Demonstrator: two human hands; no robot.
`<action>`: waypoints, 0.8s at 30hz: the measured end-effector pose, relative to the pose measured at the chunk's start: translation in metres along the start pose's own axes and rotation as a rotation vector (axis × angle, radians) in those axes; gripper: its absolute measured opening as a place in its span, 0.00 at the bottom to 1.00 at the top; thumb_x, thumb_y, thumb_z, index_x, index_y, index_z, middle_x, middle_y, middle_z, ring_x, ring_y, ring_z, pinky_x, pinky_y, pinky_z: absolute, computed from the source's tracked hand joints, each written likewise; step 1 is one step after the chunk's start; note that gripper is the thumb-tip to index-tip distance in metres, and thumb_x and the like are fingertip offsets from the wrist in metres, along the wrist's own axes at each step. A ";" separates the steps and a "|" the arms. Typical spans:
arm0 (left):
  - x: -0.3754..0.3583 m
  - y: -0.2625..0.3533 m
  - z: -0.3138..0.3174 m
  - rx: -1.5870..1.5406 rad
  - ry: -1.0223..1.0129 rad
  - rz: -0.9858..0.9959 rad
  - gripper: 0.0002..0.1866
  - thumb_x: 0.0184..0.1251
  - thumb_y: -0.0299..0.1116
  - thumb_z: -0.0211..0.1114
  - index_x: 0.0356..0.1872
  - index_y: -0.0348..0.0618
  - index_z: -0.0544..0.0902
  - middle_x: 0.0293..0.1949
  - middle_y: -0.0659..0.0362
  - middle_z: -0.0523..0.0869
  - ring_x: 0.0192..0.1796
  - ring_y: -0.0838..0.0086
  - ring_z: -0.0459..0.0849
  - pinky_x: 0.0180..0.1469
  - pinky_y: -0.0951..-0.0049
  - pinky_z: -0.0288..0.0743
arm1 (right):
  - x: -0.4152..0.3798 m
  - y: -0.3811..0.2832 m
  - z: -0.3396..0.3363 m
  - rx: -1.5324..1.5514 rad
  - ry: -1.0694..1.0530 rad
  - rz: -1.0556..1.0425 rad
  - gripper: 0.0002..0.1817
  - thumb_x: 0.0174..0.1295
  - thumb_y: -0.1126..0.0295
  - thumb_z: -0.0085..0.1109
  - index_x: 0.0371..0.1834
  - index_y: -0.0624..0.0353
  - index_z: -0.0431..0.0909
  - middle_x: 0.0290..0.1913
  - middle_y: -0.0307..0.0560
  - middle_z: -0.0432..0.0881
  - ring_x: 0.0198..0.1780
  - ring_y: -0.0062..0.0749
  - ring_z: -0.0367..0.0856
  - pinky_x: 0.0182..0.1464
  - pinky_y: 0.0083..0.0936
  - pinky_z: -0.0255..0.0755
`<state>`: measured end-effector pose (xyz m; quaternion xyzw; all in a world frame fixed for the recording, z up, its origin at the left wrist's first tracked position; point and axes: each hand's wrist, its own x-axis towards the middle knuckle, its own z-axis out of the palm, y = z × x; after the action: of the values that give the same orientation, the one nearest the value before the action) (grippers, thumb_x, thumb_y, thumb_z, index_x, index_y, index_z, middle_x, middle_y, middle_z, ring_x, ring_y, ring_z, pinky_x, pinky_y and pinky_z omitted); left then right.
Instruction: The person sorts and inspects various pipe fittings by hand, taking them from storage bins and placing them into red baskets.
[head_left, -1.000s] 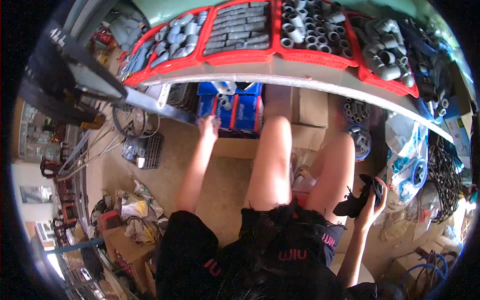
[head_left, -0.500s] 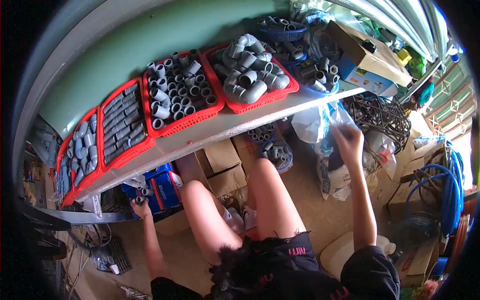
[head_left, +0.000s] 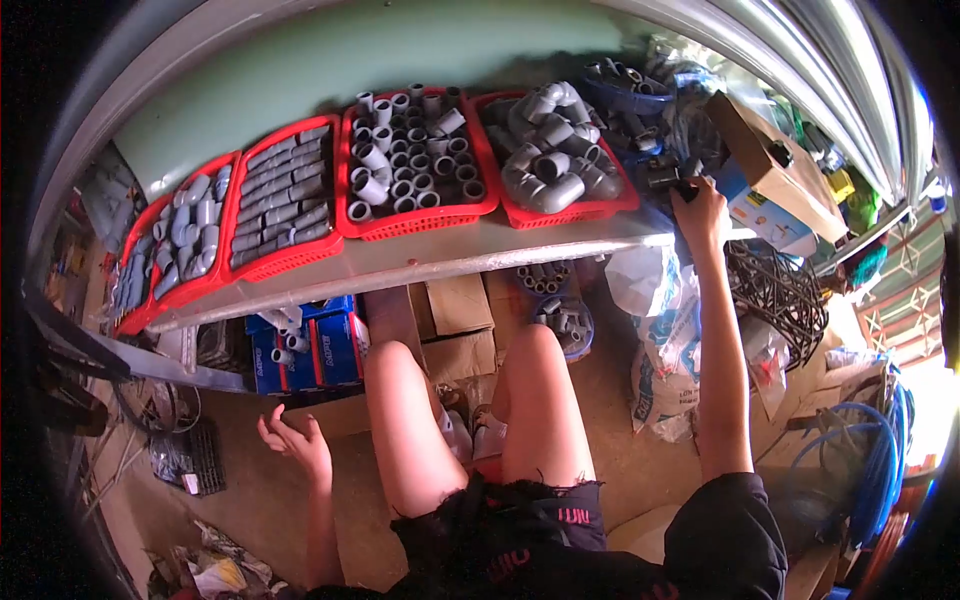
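My left hand (head_left: 297, 445) hangs with spread fingers below the blue boxes (head_left: 330, 350), holding nothing. A few grey pipe fittings (head_left: 283, 355) lie on those boxes. At the right end of the shelf, my right hand (head_left: 704, 217) closes its fingers on a grey pipe fitting (head_left: 662, 178) with a dark opening. It is at the spot of a blue basket of fittings, mostly hidden by the hand. Left of it, a red basket (head_left: 575, 212) holds large grey elbows (head_left: 552, 188).
More red baskets (head_left: 420, 226) of grey couplings line the shelf (head_left: 500, 250). A cardboard box (head_left: 770, 165) stands right of my right hand. Below are white sacks (head_left: 665, 350), a small basket of fittings (head_left: 570, 325), cardboard boxes (head_left: 460, 310) and blue hose coils (head_left: 885, 450).
My left hand has let go of a fitting at the blue boxes and drawn back, opening. My right hand has moved up from beside the white bag to the fittings on the shelf.
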<state>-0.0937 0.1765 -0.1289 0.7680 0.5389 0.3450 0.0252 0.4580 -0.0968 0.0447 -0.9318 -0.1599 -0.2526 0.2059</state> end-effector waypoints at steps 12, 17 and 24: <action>-0.042 0.175 -0.067 -1.029 -0.987 0.113 0.17 0.65 0.34 0.51 0.52 0.41 0.66 0.36 0.57 0.74 0.34 0.74 0.74 0.32 0.75 0.66 | -0.257 -0.142 -0.083 1.191 -1.117 -0.180 0.14 0.53 0.63 0.60 0.38 0.62 0.80 0.38 0.47 0.82 0.42 0.29 0.80 0.48 0.27 0.71; -0.099 0.125 -0.076 -1.186 -1.191 -0.694 0.17 0.68 0.44 0.48 0.49 0.42 0.69 0.24 0.65 0.73 0.20 0.81 0.68 0.20 0.85 0.60 | -0.336 -0.136 -0.065 1.350 -1.190 -0.066 0.19 0.57 0.68 0.58 0.50 0.64 0.72 0.43 0.42 0.78 0.48 0.23 0.73 0.53 0.21 0.65; -0.090 0.135 -0.081 -1.401 -0.774 -0.655 0.27 0.65 0.54 0.48 0.52 0.40 0.68 0.39 0.56 0.77 0.33 0.73 0.75 0.33 0.76 0.70 | -0.289 -0.150 -0.085 1.768 -1.097 -0.194 0.28 0.52 0.66 0.57 0.58 0.62 0.63 0.55 0.47 0.69 0.59 0.31 0.64 0.62 0.28 0.55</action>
<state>-0.0460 0.0171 -0.0573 0.4451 0.3497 0.2874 0.7726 0.1259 -0.0624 0.0017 -0.4189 -0.4334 0.3969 0.6922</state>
